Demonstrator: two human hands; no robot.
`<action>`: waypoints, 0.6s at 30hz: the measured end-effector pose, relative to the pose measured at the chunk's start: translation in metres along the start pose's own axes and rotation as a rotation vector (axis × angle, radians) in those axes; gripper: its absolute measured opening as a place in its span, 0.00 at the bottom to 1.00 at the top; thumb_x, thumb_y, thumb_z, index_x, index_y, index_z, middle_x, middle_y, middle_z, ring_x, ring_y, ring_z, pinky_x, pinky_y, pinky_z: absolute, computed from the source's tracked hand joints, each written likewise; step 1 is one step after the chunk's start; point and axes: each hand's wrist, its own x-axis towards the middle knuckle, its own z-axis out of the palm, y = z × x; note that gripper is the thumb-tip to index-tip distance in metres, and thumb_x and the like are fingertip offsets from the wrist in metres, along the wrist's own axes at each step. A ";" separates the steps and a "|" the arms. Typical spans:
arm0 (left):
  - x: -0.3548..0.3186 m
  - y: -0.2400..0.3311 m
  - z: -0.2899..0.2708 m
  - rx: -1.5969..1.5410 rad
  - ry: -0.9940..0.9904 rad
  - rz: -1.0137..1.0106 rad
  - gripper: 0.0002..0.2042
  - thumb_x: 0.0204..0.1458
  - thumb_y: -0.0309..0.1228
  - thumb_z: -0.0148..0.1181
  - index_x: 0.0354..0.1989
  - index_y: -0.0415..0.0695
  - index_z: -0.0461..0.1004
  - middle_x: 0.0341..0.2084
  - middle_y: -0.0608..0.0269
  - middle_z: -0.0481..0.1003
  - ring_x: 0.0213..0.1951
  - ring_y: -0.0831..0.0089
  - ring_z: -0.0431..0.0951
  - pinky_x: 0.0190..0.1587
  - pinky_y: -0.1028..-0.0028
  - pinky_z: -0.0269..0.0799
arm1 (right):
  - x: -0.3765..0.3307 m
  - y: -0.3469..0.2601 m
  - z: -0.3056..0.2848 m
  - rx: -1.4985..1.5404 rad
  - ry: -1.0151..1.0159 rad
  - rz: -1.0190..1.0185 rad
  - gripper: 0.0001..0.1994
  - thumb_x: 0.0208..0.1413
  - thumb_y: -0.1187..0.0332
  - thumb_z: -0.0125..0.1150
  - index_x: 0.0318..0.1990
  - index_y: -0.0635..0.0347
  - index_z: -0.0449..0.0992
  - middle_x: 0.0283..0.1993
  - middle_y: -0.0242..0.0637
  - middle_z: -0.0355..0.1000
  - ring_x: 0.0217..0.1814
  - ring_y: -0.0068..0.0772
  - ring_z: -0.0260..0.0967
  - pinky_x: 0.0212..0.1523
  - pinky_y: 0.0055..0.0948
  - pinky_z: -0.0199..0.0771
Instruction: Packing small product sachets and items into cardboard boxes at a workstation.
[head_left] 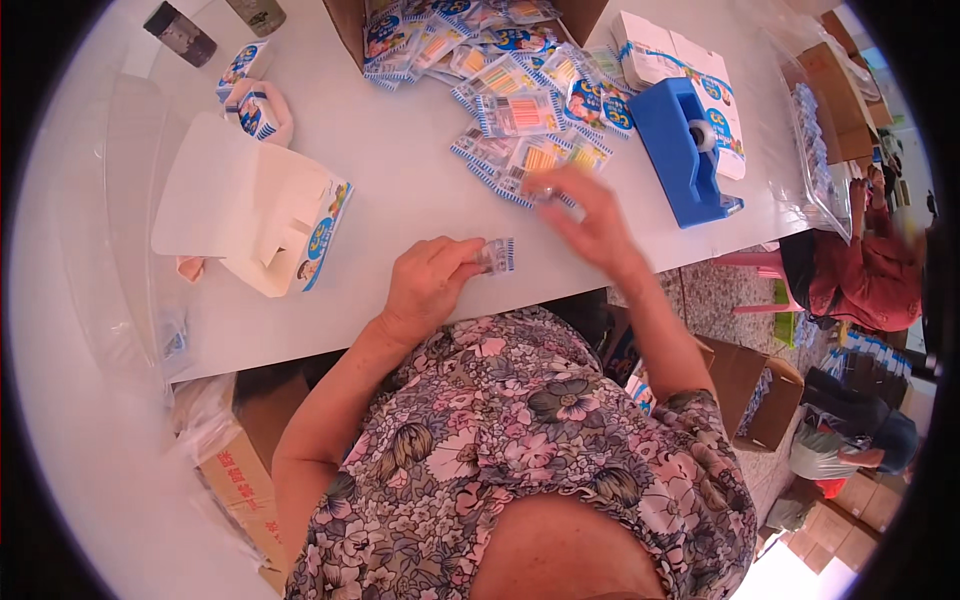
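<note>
My left hand (428,283) rests on the white table (400,170) near its front edge, closed on a stack of small clear packets (496,256) with blue-striped edges. My right hand (590,222) reaches forward, blurred, its fingertips on a packet (545,192) at the near edge of a spread pile of packets (520,110) with orange and yellow contents. Whether that packet is gripped is unclear. An open white carton (262,218) with blue print lies on its side to the left of my left hand.
A blue tape dispenser (683,150) stands right of the pile, white boxes (665,55) behind it. A brown cardboard box (350,25) spills packets at the back. Small cartons (255,100) sit far left. Other people (860,275) sit at right beside cardboard boxes (755,395) on the floor.
</note>
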 end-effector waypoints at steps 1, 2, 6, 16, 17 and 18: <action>-0.002 0.000 0.003 0.003 -0.001 -0.004 0.23 0.41 0.25 0.71 0.49 0.42 0.75 0.29 0.56 0.76 0.31 0.59 0.77 0.32 0.66 0.73 | 0.010 0.005 -0.008 0.005 -0.001 -0.001 0.14 0.52 0.76 0.63 0.48 0.60 0.78 0.50 0.39 0.76 0.53 0.45 0.73 0.53 0.36 0.72; -0.002 0.002 0.005 -0.087 0.036 -0.091 0.19 0.41 0.24 0.70 0.45 0.43 0.76 0.30 0.57 0.76 0.33 0.59 0.77 0.34 0.65 0.73 | 0.021 0.003 -0.018 -0.435 -0.029 -0.142 0.15 0.50 0.76 0.62 0.47 0.59 0.79 0.49 0.38 0.77 0.53 0.44 0.73 0.53 0.37 0.71; 0.010 0.003 0.001 -0.021 0.046 0.200 0.15 0.40 0.22 0.68 0.38 0.46 0.77 0.34 0.58 0.77 0.39 0.58 0.77 0.42 0.62 0.72 | 0.024 0.010 -0.011 -0.778 -0.081 -0.309 0.16 0.43 0.77 0.62 0.43 0.55 0.80 0.48 0.35 0.78 0.52 0.43 0.74 0.54 0.41 0.69; 0.007 -0.003 0.010 -0.094 0.043 0.110 0.17 0.40 0.20 0.66 0.41 0.42 0.74 0.41 0.56 0.76 0.43 0.58 0.78 0.48 0.60 0.73 | 0.061 0.040 -0.004 -0.549 0.049 -0.102 0.14 0.51 0.71 0.63 0.47 0.56 0.78 0.50 0.35 0.77 0.52 0.43 0.73 0.53 0.42 0.70; 0.007 -0.004 0.012 -0.166 0.055 0.004 0.18 0.39 0.19 0.66 0.42 0.42 0.74 0.40 0.56 0.76 0.42 0.58 0.78 0.45 0.62 0.75 | 0.067 0.057 -0.004 -0.660 0.025 -0.120 0.14 0.52 0.70 0.63 0.48 0.56 0.78 0.50 0.36 0.76 0.52 0.43 0.73 0.54 0.42 0.70; 0.006 -0.005 0.012 -0.237 0.068 -0.107 0.19 0.39 0.19 0.66 0.43 0.41 0.74 0.40 0.56 0.76 0.41 0.57 0.78 0.43 0.64 0.76 | 0.071 0.063 -0.003 -0.768 -0.003 -0.140 0.14 0.54 0.70 0.62 0.48 0.56 0.77 0.51 0.37 0.76 0.52 0.43 0.73 0.55 0.42 0.70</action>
